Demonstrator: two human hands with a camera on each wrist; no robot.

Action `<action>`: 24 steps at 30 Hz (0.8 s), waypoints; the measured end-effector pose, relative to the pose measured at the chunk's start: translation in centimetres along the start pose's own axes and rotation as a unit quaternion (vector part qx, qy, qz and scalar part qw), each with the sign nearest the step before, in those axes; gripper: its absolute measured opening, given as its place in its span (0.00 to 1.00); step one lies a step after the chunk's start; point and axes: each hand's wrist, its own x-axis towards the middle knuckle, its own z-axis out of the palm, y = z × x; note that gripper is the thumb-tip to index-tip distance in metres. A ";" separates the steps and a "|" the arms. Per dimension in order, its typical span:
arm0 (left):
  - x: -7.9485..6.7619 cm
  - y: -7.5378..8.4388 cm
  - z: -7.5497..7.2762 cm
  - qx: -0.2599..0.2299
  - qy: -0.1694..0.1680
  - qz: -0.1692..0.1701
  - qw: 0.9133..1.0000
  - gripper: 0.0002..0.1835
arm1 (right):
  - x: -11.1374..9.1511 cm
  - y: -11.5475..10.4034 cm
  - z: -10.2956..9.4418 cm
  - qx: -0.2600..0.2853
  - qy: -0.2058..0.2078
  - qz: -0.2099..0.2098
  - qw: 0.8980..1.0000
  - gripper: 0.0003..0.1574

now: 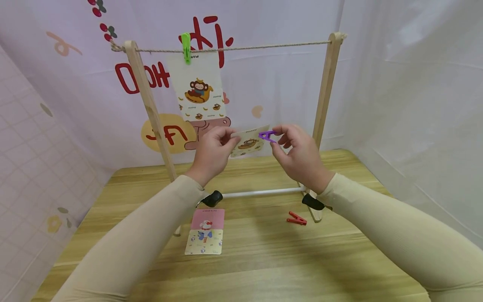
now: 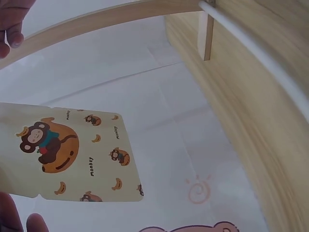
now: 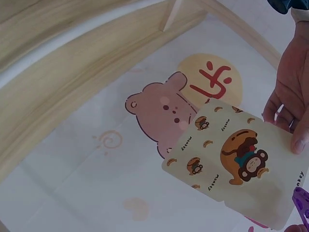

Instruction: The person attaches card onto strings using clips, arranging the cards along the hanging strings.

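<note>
My left hand (image 1: 212, 152) pinches a cream card (image 1: 247, 145) with a monkey on a banana, its thumb on the near face at the left edge. My right hand (image 1: 303, 156) pinches a purple clothespin (image 1: 267, 136) by its handles, with its nose at the card's upper right. The right wrist view shows the clothespin (image 3: 301, 203) beside the card's edge marked "monkey". In the left wrist view, the card (image 2: 96, 152) spreads flat and fingers of both hands show at the left. Another monkey card (image 1: 200, 88) hangs from the twine (image 1: 260, 47) under a green clothespin (image 1: 186, 48).
A wooden frame with a left post (image 1: 151, 105) and right post (image 1: 326, 88) holds up the twine, and a white rod (image 1: 264, 193) joins its lower part. On the wooden table (image 1: 264, 268) lie a pink-and-yellow rabbit card (image 1: 205, 233) and a red clothespin (image 1: 297, 219). A printed cloth hangs behind.
</note>
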 end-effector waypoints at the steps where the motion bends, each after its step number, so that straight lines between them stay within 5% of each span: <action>1: 0.1 0.1 0.0 -0.001 0.000 0.001 1.000 0.06 | 0.1 0.0 0.0 0.000 0.002 -0.002 1.000 0.16; 24: 2.0 2.7 -1.0 -0.029 0.010 0.028 0.999 0.06 | 2.6 -1.2 -1.3 -0.005 0.024 -0.034 0.999 0.15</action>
